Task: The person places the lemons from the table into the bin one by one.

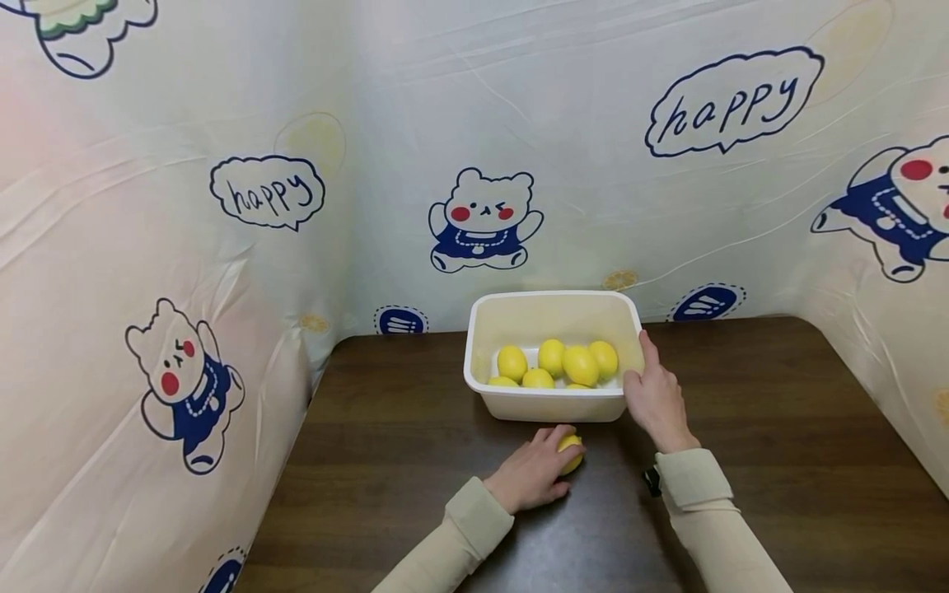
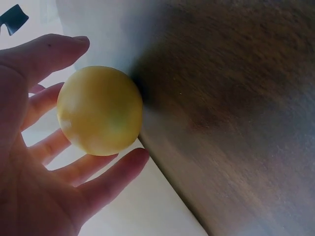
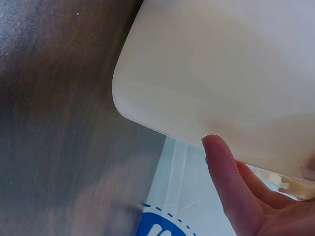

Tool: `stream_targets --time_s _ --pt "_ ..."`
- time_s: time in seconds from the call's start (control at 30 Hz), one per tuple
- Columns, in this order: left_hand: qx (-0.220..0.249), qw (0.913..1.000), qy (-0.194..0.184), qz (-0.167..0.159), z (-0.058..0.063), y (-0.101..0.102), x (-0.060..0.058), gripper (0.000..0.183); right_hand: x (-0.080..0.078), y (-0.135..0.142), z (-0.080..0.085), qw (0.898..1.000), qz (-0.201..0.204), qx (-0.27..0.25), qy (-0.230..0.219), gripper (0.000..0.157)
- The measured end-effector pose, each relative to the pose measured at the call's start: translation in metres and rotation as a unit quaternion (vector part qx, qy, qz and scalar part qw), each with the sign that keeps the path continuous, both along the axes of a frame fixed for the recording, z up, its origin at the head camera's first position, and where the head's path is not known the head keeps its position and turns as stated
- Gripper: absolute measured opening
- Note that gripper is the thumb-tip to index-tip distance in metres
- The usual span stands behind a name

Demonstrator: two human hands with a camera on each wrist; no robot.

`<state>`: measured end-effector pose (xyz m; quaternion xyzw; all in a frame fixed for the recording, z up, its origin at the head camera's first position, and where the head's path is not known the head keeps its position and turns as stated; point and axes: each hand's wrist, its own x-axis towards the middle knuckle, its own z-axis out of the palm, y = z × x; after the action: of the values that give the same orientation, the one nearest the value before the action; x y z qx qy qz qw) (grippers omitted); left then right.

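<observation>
A lemon [image 1: 570, 455] lies on the table in front of a white plastic bin [image 1: 552, 406]. My left hand [image 1: 530, 471] reaches around this lemon from the left. In the left wrist view, the spread fingers curve loosely behind the lemon [image 2: 101, 110], and the thumb stands off from it with a gap. My right hand [image 1: 658, 401] holds the bin by its right side near the front corner. One finger rests along the bin's outer wall [image 3: 197, 73] in the right wrist view. Several lemons [image 1: 580, 365] lie inside the bin, the nearest ones partly hidden by its front rim.
The bin stands near the back edge of the dark wooden table [image 1: 385, 461]. A printed cloth [image 1: 593, 165] with cartoon bears hangs behind the table and along both sides. A dark band [image 1: 652, 481] shows at the right cuff.
</observation>
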<state>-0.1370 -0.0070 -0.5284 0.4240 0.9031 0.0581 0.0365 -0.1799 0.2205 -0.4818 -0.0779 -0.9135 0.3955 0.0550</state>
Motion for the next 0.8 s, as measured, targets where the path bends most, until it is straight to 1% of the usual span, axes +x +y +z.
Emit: stream_targets --time_s 0.37,0.8 --pt "0.001 0.9994 0.017 -0.032 0.001 0.0001 -0.0008 0.045 -0.0003 -0.0009 0.0005 1.0 -0.004 -0.005 -0.01 0.068" --pt "0.003 0.9995 0.008 -0.031 0.0012 -0.0014 -0.0003 0.046 0.0012 -0.001 0.0012 1.0 -0.002 -0.009 -0.012 0.068"
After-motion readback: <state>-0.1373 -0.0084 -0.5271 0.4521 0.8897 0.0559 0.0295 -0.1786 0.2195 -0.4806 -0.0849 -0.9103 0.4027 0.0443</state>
